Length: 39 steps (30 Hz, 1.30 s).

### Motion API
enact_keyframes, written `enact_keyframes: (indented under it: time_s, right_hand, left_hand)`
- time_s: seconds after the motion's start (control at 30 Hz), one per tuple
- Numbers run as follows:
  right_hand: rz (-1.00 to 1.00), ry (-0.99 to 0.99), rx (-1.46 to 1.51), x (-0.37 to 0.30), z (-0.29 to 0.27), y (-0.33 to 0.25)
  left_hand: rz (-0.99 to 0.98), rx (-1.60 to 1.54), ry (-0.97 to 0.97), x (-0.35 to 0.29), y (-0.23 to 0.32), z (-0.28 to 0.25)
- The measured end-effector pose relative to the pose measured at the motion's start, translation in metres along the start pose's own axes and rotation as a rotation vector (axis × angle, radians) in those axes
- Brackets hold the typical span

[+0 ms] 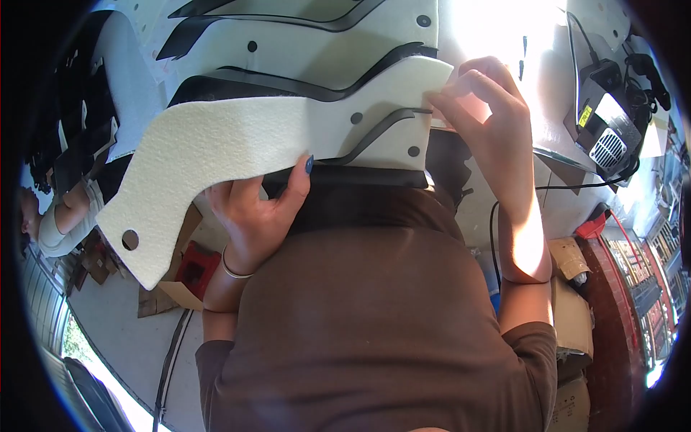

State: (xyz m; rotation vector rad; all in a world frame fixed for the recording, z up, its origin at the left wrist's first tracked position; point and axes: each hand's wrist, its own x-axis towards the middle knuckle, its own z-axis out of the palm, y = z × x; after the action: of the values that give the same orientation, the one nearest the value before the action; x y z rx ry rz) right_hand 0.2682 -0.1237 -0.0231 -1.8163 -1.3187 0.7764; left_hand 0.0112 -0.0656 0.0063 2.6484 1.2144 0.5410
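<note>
A cream felt piece [223, 133], long and curved, with a hole near its lower left end and another toward its right, lies across the near edge of the worktable. My left hand [252, 212] grips its lower edge, the thumb showing and the other fingers partly hidden beneath it. At the right end of the felt, my right hand [489, 104] has thumb and index finger pinched together on its edge. Under and behind it lie similar pale pieces [324, 54] with black curved strips [266, 85] along them.
Right on the table [489, 25] stands a dark device [612, 140] with a vent and cables. Left are stacked black and white parts [79, 108] and another person's arm [68, 212]. Cardboard boxes [572, 317] and a red crate [198, 270] stand low on either side.
</note>
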Motion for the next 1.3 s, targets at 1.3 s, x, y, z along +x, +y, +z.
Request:
enact_keyframes:
  time_s: [1.3]
  right_hand:
    - [-0.037, 0.263, -0.146, 0.007, 0.02, -0.001]
  left_hand:
    - [-0.144, -0.046, -0.093, -0.008, -0.009, -0.001]
